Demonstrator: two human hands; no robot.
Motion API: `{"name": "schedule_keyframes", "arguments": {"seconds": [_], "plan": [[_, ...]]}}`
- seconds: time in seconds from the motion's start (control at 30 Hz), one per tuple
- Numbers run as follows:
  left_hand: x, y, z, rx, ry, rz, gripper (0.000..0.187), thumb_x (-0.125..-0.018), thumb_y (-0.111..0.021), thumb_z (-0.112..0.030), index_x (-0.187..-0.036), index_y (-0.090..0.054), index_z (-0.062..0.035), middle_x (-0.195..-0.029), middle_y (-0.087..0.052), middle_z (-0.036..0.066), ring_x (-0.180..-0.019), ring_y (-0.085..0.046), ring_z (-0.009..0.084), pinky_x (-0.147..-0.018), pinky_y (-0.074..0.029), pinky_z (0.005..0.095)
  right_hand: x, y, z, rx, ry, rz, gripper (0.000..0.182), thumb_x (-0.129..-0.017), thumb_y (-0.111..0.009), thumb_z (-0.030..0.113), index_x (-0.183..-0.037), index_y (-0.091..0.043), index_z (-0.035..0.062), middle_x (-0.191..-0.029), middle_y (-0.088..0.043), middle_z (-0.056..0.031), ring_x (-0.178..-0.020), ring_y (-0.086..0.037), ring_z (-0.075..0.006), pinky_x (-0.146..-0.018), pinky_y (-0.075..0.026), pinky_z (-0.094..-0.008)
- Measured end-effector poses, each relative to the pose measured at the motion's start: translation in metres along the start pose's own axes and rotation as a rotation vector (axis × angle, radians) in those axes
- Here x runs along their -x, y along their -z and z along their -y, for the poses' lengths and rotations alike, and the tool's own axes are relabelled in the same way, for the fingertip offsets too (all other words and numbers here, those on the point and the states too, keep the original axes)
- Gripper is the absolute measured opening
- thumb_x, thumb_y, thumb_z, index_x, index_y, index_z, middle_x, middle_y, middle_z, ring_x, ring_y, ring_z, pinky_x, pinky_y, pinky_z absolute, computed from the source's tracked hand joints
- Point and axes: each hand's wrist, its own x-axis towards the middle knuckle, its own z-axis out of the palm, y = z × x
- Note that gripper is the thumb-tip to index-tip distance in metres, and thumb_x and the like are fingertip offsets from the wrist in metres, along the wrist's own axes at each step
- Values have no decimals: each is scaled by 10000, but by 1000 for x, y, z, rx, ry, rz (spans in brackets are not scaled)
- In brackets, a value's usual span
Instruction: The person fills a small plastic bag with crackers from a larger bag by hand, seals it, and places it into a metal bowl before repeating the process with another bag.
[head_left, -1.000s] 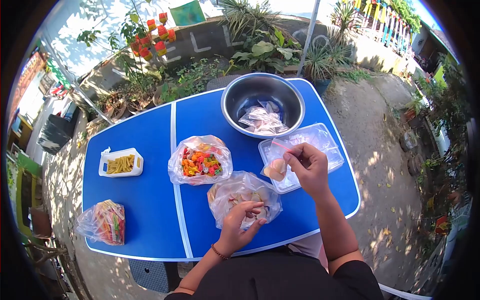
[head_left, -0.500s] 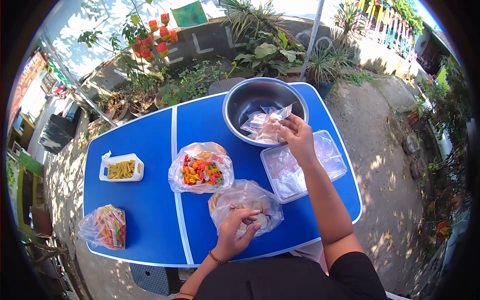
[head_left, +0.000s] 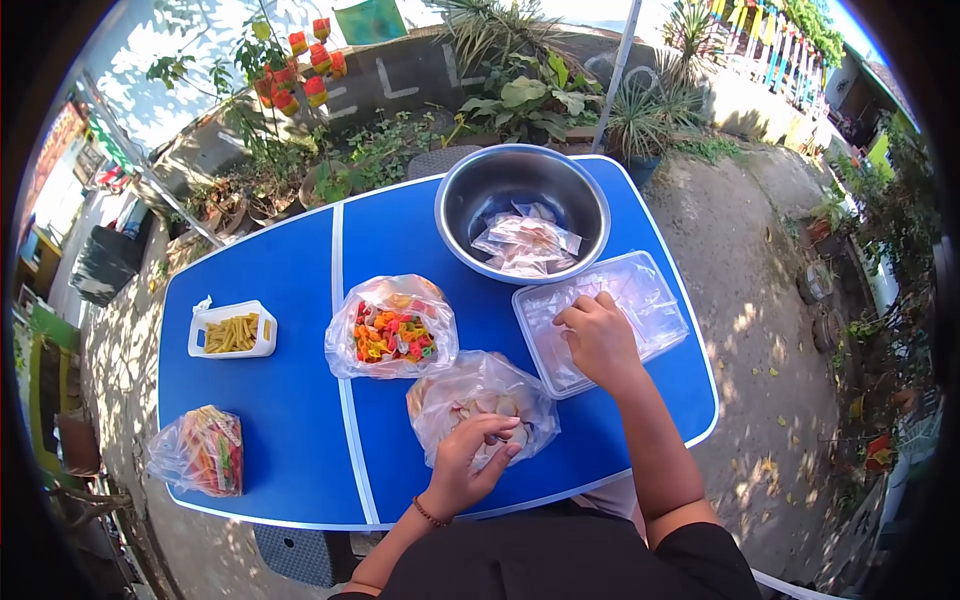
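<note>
My right hand (head_left: 603, 343) is over the clear plastic tub (head_left: 655, 345), fingers bent down onto the thin clear plastic bags (head_left: 640, 300) inside. Its fingertips are pressed together, and what they pinch is hidden. My left hand (head_left: 474, 462) hovers above an open plastic bag of pale round pieces (head_left: 455, 395). The thumb and fingers there are curved but apart, with nothing visible between them. Behind the tub, a metal bowl (head_left: 450, 235) contains several small filled plastic packets (head_left: 530, 240).
A bag of colourful ring-shaped pieces (head_left: 395, 330) stands left of the pale pieces. Farther left are a white basket (head_left: 268, 335) of yellowish sticks and a bag of coloured sticks (head_left: 210, 450). All rest on a blue table (head_left: 290, 420); a metal pole (head_left: 618, 75) rises behind.
My right hand has left the bowl and come down toward me to the tub. A packet it was at now lies among the others in the bowl. My left hand stays nearly still.
</note>
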Motion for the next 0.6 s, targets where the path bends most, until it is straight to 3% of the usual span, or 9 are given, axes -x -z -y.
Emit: {"name": "schedule_keyframes", "arguments": {"seconds": [0.1, 0.23, 0.33, 0.5, 0.6], "plan": [[2, 2, 0, -13, 5, -2, 320, -885, -757, -76, -1192, -667, -48, -1129, -695, 114, -902, -711, 186, -755, -545, 287, 3, 15, 8, -40, 25, -180, 156, -786, -699, 6, -917, -745, 79, -939, -688, -64, -877, -597, -273, -772, -513, -393], [4, 1, -2, -22, 13, -9, 315, -887, -759, -82, -1188, -672, -50, -1121, -694, 116, -903, -713, 187, -756, -546, 284, 3, 35, 19, -61, 48, -569, 142, -800, -707, -21, -917, -730, 55, -902, -692, -68, -844, -588, -267, -737, -496, -377], [4, 0, -2, -14, 9, -20, 297, -890, -755, -80, -1173, -674, -40, -1113, -695, 118, -896, -715, 186, -755, -545, 282, 11, 45, 30, -171, 38, -620, 152, -815, -700, -22, -944, -729, 54, -883, -704, -79, -830, -599, -285, -734, -491, -381], [10, -2, 3, 13, 50, -118, 433, -892, -769, -122, -1284, -598, -57, -1203, -660, 128, -974, -697, 191, -785, -543, 279, 34, 48, 38, -766, -288, -204, 72, -828, -747, 63, -894, -762, 38, -763, -705, -16, -650, -511, -84, -562, -368, -248], [15, -2, 9, 127, 72, -219, 667, -869, -802, -271, -1411, -463, -81, -1307, -603, 134, -1063, -671, 240, -832, -537, 309, 45, 43, 35, -937, -362, 52, 94, -841, -742, 77, -928, -772, 58, -792, -722, -12, -647, -518, -87, -567, -379, -254]]}}
